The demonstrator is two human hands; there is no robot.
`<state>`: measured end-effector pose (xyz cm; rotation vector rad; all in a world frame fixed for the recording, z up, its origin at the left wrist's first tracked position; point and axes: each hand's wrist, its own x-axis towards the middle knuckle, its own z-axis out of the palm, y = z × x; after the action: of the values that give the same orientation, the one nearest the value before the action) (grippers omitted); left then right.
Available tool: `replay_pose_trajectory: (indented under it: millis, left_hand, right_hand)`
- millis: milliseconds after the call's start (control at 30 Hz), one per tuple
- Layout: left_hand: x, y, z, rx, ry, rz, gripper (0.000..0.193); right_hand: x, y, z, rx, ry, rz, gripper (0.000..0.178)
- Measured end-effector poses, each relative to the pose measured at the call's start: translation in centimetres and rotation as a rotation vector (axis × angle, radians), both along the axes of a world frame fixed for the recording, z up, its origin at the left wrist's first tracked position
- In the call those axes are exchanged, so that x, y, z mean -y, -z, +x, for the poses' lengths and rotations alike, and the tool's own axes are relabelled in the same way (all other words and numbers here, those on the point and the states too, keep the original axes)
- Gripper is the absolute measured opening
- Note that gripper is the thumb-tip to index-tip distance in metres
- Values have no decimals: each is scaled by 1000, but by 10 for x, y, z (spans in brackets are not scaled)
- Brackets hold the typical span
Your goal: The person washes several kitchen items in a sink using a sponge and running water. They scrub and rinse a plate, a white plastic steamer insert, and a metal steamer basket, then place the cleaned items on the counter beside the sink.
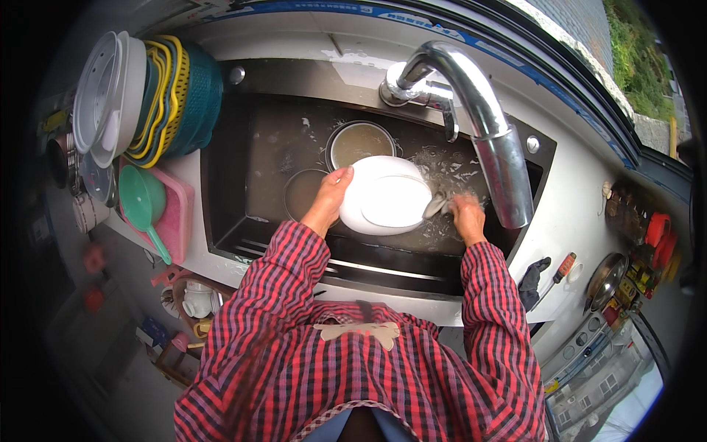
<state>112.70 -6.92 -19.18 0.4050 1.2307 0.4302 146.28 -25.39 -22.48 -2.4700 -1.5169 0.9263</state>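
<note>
A white bowl (379, 202) is held over the sink (243, 188), its round foot facing up toward me. My left hand (329, 197) grips it at the left rim, thumb on the outside and the other fingers hidden behind it. Close to the bowl's right side, my right hand (467, 216) is closed on a wet greyish cloth (437, 205); motion blurs its fingers somewhat. Cloudy water fills the sink. Behind the bowl sits a round pot (361, 144) with murky liquid inside, and another round vessel (302, 193) lies partly under my left hand.
A chrome faucet (479, 96) arches over the sink's right side. Stacked colanders and basins (158, 103) stand at the far left, near a green ladle (142, 195) on a pink tray (177, 221). At right lie a dark cloth (533, 283), a screwdriver (564, 268) and a pot lid (607, 280).
</note>
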Motion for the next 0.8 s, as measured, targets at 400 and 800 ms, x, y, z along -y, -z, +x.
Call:
replay_pose_trajectory:
  millis: [400,800]
  left_hand:
    - [27,-22,5,-64,117,410,26]
    - [36,-57,26,-102,102,417,29]
  right_hand:
    - [-117,-113,-177,-377,279,646,19]
    - [-62,47,-101,-127,742,404,19]
